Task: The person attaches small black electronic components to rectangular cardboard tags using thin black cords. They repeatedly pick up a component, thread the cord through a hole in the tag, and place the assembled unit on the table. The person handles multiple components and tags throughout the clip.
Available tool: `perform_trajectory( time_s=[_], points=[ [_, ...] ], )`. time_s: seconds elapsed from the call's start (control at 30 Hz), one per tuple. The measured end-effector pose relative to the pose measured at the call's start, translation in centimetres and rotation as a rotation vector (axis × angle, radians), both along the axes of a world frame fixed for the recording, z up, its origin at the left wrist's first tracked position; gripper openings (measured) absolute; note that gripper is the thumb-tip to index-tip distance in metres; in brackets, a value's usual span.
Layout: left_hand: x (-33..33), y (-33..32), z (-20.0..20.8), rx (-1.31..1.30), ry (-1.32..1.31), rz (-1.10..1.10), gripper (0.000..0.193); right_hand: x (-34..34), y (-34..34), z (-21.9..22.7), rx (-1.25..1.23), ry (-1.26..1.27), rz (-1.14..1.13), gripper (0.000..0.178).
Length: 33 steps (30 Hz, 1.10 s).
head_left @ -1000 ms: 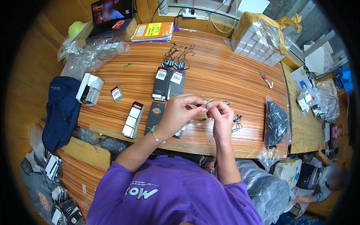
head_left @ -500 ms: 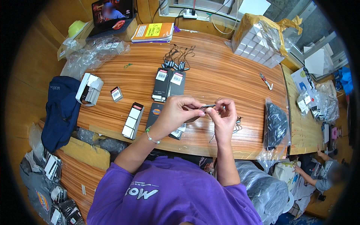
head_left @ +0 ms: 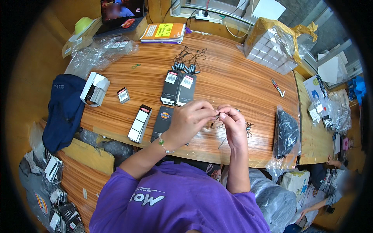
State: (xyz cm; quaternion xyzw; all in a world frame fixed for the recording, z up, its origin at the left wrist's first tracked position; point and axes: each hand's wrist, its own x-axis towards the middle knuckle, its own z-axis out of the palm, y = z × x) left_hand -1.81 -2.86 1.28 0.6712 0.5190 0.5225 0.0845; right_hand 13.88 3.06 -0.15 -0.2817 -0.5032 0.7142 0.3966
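Observation:
My left hand (head_left: 196, 118) and my right hand (head_left: 234, 124) meet above the table's front part, fingertips pinched together on a thin black cord (head_left: 218, 126). The cord hangs in a loose loop below the fingers. Whether a card is also held behind my left hand is hidden. Left of my left hand lies a dark hang tag (head_left: 160, 123) with an oval logo. Just beyond are two piles of dark hang tags (head_left: 169, 89) with white stickers on top. A small heap of cords (head_left: 248, 130) lies beside my right hand.
More black cords with grey-blue ends (head_left: 186, 66) lie behind the piles. At left stand a stack of white-labelled cards (head_left: 140, 125), a small tag stack (head_left: 123, 95) and an open white box (head_left: 95, 90). Right are snips (head_left: 277, 88) and a bagged dark bundle (head_left: 286, 132). Another person works lower right.
The dark card seen between my fingers is out of sight; a black cord shows there. My left hand has turned, its fingertips now meeting the right's. The view has shifted slightly.

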Motion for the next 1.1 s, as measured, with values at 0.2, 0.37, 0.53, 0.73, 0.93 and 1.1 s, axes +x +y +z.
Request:
perform_trajectory(
  time_s=[0.2,0.37,0.53,0.73,0.93,1.1],
  points=[
    [-0.3,-0.6,0.3,0.139,0.207,-0.070,0.016,0.2,-0.1,0.5,-0.079,0.143,0.036,0.005],
    [-0.9,-0.9,0.9,0.175,0.262,-0.061,0.018,-0.5,-0.7,0.5,-0.059,0.202,-0.074,0.003],
    [-2.2,-1.7,0.2,-0.002,0.337,-0.215,0.022,0.7,-0.1,3.1,0.268,0.131,-0.361,0.005],
    [-11.1,-4.1,0.4,-0.483,0.049,-0.002,0.052,1.0,-1.3,4.1,0.214,0.298,-0.165,0.010],
    [-18.4,-6.5,-2.7,-0.822,0.151,0.024,0.058,2.6,-0.7,3.3,0.094,0.286,-0.190,0.009],
    [-18.1,-7.1,-3.1,-0.670,0.235,0.092,0.058,3.1,-0.8,2.8,0.063,0.226,-0.203,0.011]
  ],
)
